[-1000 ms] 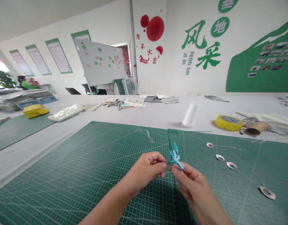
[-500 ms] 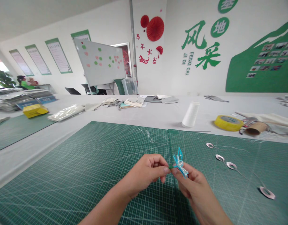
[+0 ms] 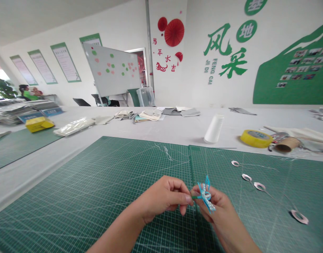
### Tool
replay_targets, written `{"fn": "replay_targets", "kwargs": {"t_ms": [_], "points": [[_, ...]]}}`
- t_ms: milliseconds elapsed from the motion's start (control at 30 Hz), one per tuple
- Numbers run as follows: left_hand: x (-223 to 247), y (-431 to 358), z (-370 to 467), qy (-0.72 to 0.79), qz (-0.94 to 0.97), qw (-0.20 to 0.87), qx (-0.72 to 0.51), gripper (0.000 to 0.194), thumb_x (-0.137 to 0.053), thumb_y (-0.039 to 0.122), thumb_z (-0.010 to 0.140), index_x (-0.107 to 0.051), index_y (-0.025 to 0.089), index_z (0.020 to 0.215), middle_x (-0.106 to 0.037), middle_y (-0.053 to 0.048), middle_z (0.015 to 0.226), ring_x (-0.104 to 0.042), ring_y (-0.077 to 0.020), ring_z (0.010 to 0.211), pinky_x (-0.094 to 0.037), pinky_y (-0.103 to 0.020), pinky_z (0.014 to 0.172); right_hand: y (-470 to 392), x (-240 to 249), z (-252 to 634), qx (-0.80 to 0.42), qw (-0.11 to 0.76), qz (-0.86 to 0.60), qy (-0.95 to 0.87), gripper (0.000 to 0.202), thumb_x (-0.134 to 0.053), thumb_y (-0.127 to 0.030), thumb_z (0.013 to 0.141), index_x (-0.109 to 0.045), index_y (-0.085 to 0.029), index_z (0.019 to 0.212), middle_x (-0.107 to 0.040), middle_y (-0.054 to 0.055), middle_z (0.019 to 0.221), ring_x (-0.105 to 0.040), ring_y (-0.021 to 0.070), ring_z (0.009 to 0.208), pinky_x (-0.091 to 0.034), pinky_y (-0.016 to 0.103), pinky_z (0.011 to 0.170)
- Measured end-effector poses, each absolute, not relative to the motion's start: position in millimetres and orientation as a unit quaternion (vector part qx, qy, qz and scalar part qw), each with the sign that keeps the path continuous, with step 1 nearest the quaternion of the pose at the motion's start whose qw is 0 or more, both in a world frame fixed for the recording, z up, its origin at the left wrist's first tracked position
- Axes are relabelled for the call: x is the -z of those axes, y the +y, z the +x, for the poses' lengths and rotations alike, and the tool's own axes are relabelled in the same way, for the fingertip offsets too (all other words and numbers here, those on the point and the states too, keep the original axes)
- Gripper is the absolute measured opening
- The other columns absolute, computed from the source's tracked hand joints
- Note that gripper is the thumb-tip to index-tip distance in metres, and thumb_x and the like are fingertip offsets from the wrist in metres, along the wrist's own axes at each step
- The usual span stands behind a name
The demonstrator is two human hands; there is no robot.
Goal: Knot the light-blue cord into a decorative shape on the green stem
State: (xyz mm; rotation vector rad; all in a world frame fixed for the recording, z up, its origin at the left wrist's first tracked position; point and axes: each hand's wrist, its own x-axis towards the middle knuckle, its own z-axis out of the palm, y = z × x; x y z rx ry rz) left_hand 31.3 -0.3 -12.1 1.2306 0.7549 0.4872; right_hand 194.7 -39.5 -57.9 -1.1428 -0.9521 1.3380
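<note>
A blue beaded flower [image 3: 206, 196] with white pearl-like beads and thin blue petals is held over the seam between two green cutting mats. Its short green stem [image 3: 195, 197] points left. My left hand [image 3: 168, 197] pinches the end of that stem between thumb and fingers. Behind and below the petals, my right hand [image 3: 221, 209] is closed around the flower's base; some of its fingertips are hidden by the flower. The green cutting mat [image 3: 103, 182] lies under both hands.
To the right lie several pale oval rings with threads, one ring [image 3: 299, 216] nearest me. Beyond the mats are a white thread cone [image 3: 214, 129], yellow tape [image 3: 256, 138], a cardboard tube [image 3: 287, 144] and fabric pieces [image 3: 151, 114]. A yellow box [image 3: 39, 124] stands left.
The flower has shifted a little right and down and turned, so its beads face me more. Both hands have moved slightly with it, still gripping.
</note>
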Motion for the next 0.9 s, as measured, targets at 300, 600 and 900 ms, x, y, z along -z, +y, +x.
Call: {"fn": "replay_targets", "kwargs": {"t_ms": [300,600,900], "points": [[11.7,0.7,26.7,0.320,0.571,0.730,-0.194,0.009,-0.065,0.023,0.074,-0.064,0.014,0.072,-0.057,0.004,0.052,-0.038,-0.0048,0.043,-0.024,-0.019,0.046,-38.6,48.8,201.6,-0.557,0.508,-0.468,-0.460,0.019,-0.079,-0.034,0.062,-0.068,-0.018,0.060,-0.055,-0.002,0.055,-0.037,0.0090,0.050,-0.029,0.020,0.046],[17.0,-0.1,18.8,0.269,0.613,0.740,-0.065,0.004,-0.068,0.022,0.071,-0.068,0.018,0.071,-0.057,0.005,0.055,-0.050,-0.0079,0.050,-0.038,-0.021,0.054,-34.6,46.8,219.2,-0.624,0.366,-0.381,-0.577,0.026,-0.076,-0.043,0.067,-0.075,-0.018,0.061,-0.056,-0.001,0.052,-0.041,0.0098,0.048,-0.032,0.022,0.050],[19.0,-0.6,15.8,0.261,0.670,0.695,-0.005,0.003,-0.068,0.021,0.072,-0.070,0.020,0.072,-0.059,0.004,0.058,-0.054,-0.0087,0.052,-0.043,-0.021,0.057,-43.6,49.2,221.7,-0.637,0.277,-0.372,-0.616,0.031,-0.070,-0.045,0.076,-0.071,-0.015,0.068,-0.036,-0.008,0.049,-0.023,0.0073,0.048,-0.015,0.022,0.046]]}}
